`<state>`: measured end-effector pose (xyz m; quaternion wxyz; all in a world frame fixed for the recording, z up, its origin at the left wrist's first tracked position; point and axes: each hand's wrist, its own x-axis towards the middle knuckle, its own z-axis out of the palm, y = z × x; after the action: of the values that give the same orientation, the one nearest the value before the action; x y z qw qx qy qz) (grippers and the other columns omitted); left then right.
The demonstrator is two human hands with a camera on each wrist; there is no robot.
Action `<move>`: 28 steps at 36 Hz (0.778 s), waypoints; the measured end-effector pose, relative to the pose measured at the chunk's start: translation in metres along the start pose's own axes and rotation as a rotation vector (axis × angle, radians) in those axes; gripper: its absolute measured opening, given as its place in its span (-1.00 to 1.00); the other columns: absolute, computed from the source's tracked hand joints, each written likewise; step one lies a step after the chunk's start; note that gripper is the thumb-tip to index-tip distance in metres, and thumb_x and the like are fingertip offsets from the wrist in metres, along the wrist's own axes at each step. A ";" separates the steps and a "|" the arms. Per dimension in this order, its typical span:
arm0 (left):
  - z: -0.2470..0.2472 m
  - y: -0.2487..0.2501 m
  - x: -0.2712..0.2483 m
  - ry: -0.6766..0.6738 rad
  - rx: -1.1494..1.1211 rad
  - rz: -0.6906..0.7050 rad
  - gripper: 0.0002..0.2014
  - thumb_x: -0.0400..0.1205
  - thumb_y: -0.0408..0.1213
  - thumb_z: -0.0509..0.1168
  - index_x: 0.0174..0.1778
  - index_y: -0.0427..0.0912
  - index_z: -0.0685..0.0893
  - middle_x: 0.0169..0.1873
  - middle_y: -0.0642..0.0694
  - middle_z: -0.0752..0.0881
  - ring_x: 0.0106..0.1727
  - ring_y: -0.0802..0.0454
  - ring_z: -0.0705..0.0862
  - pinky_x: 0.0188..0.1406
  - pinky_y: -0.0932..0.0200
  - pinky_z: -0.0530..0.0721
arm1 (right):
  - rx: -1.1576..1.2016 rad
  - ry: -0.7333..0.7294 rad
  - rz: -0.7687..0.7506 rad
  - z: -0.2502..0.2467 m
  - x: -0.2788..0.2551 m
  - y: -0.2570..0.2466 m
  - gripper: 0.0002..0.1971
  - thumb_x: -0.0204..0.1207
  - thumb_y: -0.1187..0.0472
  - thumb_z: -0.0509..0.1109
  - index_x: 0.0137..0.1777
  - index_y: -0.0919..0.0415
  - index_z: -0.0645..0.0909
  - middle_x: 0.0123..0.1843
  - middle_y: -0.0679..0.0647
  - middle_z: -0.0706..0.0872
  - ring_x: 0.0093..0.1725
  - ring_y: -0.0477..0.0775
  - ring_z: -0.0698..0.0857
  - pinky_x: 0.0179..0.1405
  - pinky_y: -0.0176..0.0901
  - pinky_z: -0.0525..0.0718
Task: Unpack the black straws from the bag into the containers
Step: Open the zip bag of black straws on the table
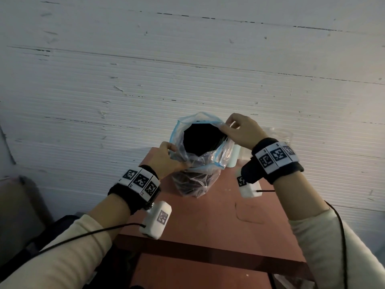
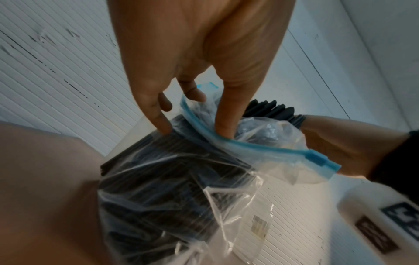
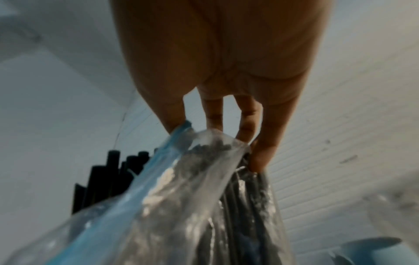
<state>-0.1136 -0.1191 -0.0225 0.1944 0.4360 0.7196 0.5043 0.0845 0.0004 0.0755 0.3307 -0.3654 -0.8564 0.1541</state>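
While both hands worked at the mouth of the bag (image 1: 195, 163), it stood upright on the reddish table (image 1: 208, 222) in the middle of the head view, close to the white ribbed wall (image 1: 187, 69) behind it. It was a clear plastic bag with a blue zip strip (image 2: 260, 143) along its open rim, and the black straws (image 1: 201, 138) filled it as one dark bundle, their ends rising a little above the opening. The left hand (image 1: 164, 159) was at the lower left side of the mouth; in the left wrist view its fingers (image 2: 223, 114) were curled over the rim, one finger pushed inside behind the blue strip and another pressed on the outside of the plastic, so the hand pinched the edge of the bag. The right hand (image 1: 241, 132) was at the upper right side of the mouth, and in the right wrist view its thumb and fingertips (image 3: 260, 154) pinched the clear plastic and the blue strip together, with straw ends visible to the lower left of that frame. Each wrist carried a black band with printed square markers and a small white camera box on a cable. Just right of the bag, partly hidden behind the right hand, stood a pale container (image 1: 233, 157) and a clear container (image 1: 281, 134); I could not tell what was inside them.
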 end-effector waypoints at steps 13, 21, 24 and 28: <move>-0.009 0.008 -0.004 -0.142 -0.164 0.071 -0.23 -0.07 0.05 0.62 0.02 0.14 0.43 0.12 -0.07 0.68 0.10 -0.02 0.75 0.06 -0.09 0.78 | 0.305 0.150 0.160 0.010 -0.012 0.028 -0.79 0.58 0.07 0.31 -0.02 0.21 0.66 -0.14 0.06 0.75 -0.13 0.10 0.74 0.02 0.10 0.75; -0.016 0.004 0.000 -0.133 -0.150 0.104 -0.52 0.44 -0.55 0.52 0.17 -0.18 0.48 0.02 -0.12 0.67 -0.16 0.07 0.73 -0.34 0.34 0.73 | 0.587 0.079 0.116 0.022 -0.016 0.022 -0.82 0.64 0.36 0.19 -0.11 0.08 0.52 -0.07 0.11 0.62 -0.14 0.15 0.63 0.03 0.32 0.69; -0.028 0.002 0.000 -0.187 -0.100 0.098 -0.53 0.47 -0.56 0.48 0.26 -0.23 0.53 0.14 -0.18 0.68 -0.18 0.17 0.72 -0.40 0.43 0.65 | 0.679 0.035 0.137 0.028 -0.021 0.022 -0.75 0.65 0.42 0.15 0.18 0.11 0.51 0.18 0.22 0.64 -0.07 0.19 0.65 0.10 0.36 0.66; -0.045 0.005 -0.003 -0.323 -0.052 0.072 -0.39 0.19 -0.18 0.60 0.16 -0.06 0.61 0.22 -0.08 0.70 0.09 0.08 0.71 -0.05 0.21 0.69 | 0.592 -0.035 0.034 0.032 -0.026 0.024 -0.62 0.58 0.45 0.18 0.27 0.09 0.61 0.20 0.16 0.74 0.10 0.21 0.72 0.18 0.23 0.65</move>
<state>-0.1424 -0.1462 -0.0002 0.3006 0.5315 0.6498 0.4527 0.0891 -0.0024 0.0281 0.4054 -0.2647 -0.7734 0.4092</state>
